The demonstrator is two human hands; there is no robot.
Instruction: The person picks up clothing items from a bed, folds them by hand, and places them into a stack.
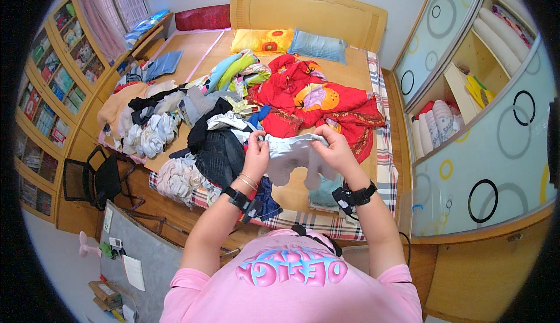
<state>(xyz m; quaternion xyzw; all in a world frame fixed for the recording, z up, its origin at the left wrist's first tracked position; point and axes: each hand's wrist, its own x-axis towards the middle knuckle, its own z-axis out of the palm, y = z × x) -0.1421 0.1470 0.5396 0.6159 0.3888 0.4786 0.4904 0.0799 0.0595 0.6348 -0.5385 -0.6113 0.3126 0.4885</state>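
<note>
Between my two hands a pale grey-white garment is held up by its upper edge, its lower part hanging loose over the bed. My left hand pinches the left end of that edge; my right hand grips the right end. Just left of my left hand lies a heap with a black garment. A red floral quilt is bunched beyond the hands. Below my right hand, a light green cloth lies near the bed's front edge, partly hidden by the held garment and my wrist.
Mixed clothes cover the bed's left side. Two pillows lie by the wooden headboard. A black chair and a grey table stand at left. At right is a sliding-door wardrobe, partly open.
</note>
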